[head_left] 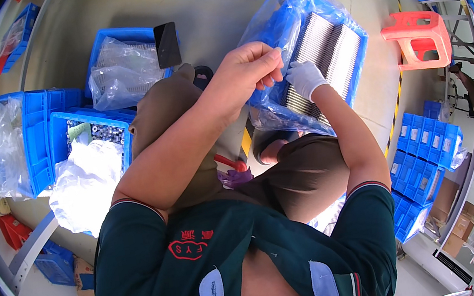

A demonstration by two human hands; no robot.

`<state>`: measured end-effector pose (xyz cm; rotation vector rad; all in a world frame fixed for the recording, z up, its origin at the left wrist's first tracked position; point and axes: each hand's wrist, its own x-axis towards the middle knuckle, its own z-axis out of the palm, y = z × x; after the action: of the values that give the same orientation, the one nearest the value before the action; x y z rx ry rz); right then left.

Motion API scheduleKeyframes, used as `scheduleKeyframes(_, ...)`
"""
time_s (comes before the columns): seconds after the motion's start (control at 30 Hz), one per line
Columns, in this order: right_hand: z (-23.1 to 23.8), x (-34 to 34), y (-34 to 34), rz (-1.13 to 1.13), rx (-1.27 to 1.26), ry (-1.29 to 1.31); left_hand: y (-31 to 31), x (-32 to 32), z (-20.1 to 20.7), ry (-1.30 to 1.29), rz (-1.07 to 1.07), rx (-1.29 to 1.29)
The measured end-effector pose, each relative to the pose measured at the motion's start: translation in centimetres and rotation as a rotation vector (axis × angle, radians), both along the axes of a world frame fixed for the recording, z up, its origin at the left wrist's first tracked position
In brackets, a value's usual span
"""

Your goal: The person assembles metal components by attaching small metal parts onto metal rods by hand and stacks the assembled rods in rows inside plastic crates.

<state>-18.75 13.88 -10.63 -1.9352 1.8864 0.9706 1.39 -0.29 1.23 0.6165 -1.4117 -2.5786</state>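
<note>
My left hand (251, 71), bare, is raised in front of the blue crate (362, 71) with thumb and fingers pinched together. Whatever it pinches, if anything, is too small to make out. In a white glove, my right hand (305, 78) rests at the left edge of the crate's contents, fingers bent together; what they hold is hidden. Two long rows of thin silvery metal parts (340, 50) stand packed side by side in that crate. Clear plastic film (268, 28) lines it and hangs over its left side.
At the left, a blue bin (58, 141) holds small metal pieces (109, 133) and a white bag (85, 177). A black phone (167, 45) lies on another bin with plastic-wrapped parts (124, 70). A red stool (417, 38) and stacked blue crates (420, 166) stand at right.
</note>
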Motion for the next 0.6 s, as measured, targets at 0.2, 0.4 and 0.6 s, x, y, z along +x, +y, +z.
scheduleKeyframes(0.2,0.3,-1.6,0.9,-0.132,-0.256,-0.139,0.0,-0.1,0.0,0.011,-0.017,-0.002)
scheduleKeyframes(0.4,6.7,-5.2,6.3,-0.596,-0.936,-0.231,0.0,-0.7,-0.6,0.022,-0.053,-0.029)
scheduleKeyframes(0.6,7.2,1.0,23.7,-1.228,-1.041,0.012,1.1,-1.6,-1.7,0.042,-0.063,-0.022)
